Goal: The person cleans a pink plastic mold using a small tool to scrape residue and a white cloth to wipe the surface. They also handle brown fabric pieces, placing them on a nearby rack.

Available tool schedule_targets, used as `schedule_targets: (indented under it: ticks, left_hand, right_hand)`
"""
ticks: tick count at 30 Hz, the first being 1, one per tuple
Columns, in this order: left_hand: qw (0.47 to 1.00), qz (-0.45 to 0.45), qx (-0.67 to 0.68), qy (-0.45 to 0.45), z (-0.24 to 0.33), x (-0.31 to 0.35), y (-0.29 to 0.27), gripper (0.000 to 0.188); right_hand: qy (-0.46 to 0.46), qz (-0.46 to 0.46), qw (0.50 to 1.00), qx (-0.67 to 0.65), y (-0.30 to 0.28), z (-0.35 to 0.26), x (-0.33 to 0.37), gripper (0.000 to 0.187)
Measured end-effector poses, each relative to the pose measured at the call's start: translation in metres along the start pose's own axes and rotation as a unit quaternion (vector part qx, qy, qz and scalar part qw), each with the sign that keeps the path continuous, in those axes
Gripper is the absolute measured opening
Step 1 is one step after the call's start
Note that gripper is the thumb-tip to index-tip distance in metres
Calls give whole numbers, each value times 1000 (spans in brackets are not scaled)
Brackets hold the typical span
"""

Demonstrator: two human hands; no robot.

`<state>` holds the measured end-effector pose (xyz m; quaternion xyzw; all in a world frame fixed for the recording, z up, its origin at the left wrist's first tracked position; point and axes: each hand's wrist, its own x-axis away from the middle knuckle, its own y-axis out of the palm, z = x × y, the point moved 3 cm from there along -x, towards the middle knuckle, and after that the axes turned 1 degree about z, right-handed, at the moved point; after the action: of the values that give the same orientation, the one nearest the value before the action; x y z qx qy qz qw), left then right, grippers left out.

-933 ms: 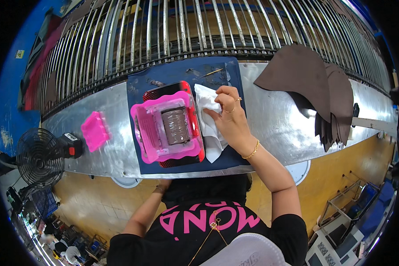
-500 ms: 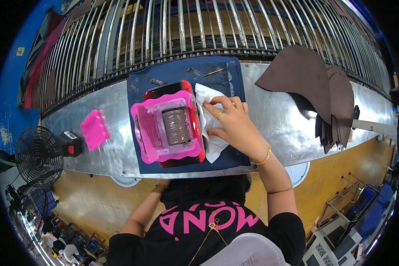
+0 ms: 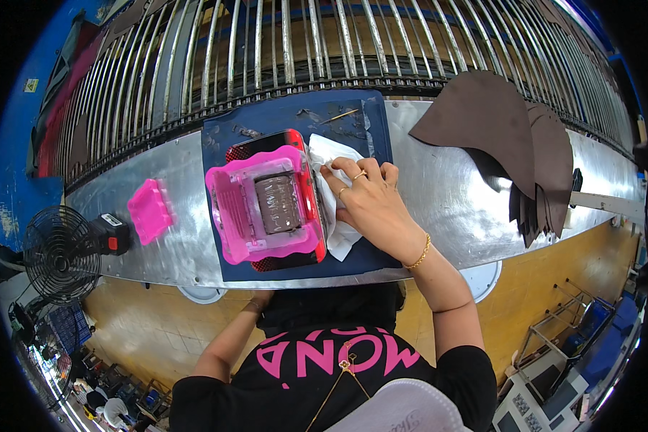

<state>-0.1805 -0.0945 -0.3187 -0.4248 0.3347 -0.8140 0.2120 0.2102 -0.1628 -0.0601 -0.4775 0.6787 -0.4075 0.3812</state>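
Note:
My right hand point(image 3: 376, 209) has its fingers bent and closed on a white cloth point(image 3: 340, 245), which lies crumpled along the right side of a red-and-black case point(image 3: 314, 194). On that case sits a pink wavy-edged plastic container point(image 3: 230, 209), open at the top. Inside the container, a dark brown, glossy roller point(image 3: 278, 204) shows. Both rest on a dark blue sheet point(image 3: 234, 272). Below the table's near edge, my left hand point(image 3: 262, 298) is only partly in view beside my lap; its fingers are hidden.
A pink wavy-edged lid point(image 3: 150, 211) and a black fan point(image 3: 63, 252) stand left. Brown cut pieces point(image 3: 486, 129) overhang the metal table point(image 3: 439, 187) at right. A thin stick point(image 3: 340, 116) lies on the sheet's far part. Metal rollers point(image 3: 288, 43) run along the back.
The pink container and the case under it have shifted slightly left. My right hand has moved left with them, its fingers more bent over the cloth. My left hand stays low.

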Motion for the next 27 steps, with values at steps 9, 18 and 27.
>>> schedule_targets:
  ticks: [9, 18, 27]
  left_hand:
    - [1000, -2, 0, -2, 3, 1, -1, 46]
    - [1000, -4, -1, 0, 4, -1, -1, 47]
    - [1000, -7, 1, -2, 7, 0, -1, 47]
  right_hand:
    - [9, -13, 1000, 8, 0, -1, 0, 65]
    - [8, -10, 1000, 14, 0, -2, -1, 63]
    - [8, 5, 999, 44, 1, -4, -2, 59]
